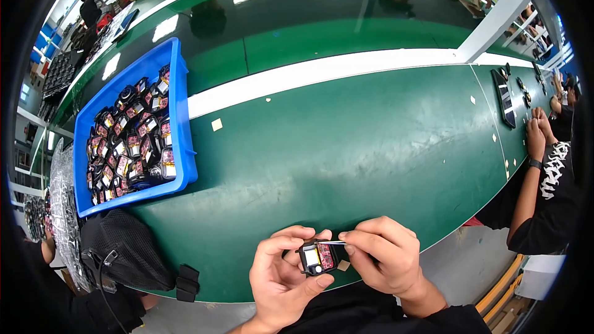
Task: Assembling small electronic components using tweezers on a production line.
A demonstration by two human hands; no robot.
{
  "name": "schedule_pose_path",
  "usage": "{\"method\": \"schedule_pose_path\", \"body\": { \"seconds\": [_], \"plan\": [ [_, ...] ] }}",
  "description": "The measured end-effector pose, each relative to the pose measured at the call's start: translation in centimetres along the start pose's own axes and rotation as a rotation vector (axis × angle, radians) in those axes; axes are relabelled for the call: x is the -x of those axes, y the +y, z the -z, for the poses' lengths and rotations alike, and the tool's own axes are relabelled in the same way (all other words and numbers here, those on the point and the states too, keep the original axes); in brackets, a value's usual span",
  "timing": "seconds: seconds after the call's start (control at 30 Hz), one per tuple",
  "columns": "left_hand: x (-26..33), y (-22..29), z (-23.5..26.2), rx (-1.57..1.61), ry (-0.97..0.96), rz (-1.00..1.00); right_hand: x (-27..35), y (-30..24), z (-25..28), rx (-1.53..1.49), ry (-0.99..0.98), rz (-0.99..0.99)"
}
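Observation:
My left hand (281, 272) holds a small black electronic part (317, 258) with a pink circuit board and a pale patch showing in it, just above the near edge of the green table (346, 148). My right hand (383, 256) pinches thin metal tweezers (331, 242), whose tip rests at the top of that part. Both hands are close together and touch around the part.
A blue tray (179, 117) full of several similar black and pink parts stands at the left. A black mesh bag (124, 250) lies below it. A co-worker's arm (529, 179) rests at the right edge, with black parts (504, 99) beyond. Small paper scraps (216, 124) dot the table.

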State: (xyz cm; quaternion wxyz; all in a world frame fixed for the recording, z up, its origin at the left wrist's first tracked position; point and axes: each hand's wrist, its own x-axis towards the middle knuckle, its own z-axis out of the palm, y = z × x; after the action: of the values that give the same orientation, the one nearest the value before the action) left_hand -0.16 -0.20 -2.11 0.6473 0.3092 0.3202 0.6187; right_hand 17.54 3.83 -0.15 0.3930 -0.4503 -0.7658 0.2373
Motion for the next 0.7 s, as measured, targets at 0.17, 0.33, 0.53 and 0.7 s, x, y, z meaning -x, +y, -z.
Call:
{"method": "schedule_pose_path", "body": {
  "seconds": [0.17, 0.33, 0.53, 0.7],
  "plan": [
    [-0.06, -0.13, 0.13, -0.034, -0.026, -0.018, 0.05, 0.06, 0.04, 0.007, 0.002, 0.005],
    [-0.11, 0.04, 0.13, -0.043, -0.019, -0.015, 0.08, 0.19, -0.09, 0.017, -0.006, 0.020],
    [0.14, 0.14, 0.23, -0.103, -0.055, -0.052, 0.41, 0.25, 0.06, 0.024, -0.021, 0.045],
    [0.09, 0.07, 0.38, -0.101, -0.053, -0.035, 0.54, 0.57, -0.15, 0.045, -0.017, 0.061]
  ]
}}
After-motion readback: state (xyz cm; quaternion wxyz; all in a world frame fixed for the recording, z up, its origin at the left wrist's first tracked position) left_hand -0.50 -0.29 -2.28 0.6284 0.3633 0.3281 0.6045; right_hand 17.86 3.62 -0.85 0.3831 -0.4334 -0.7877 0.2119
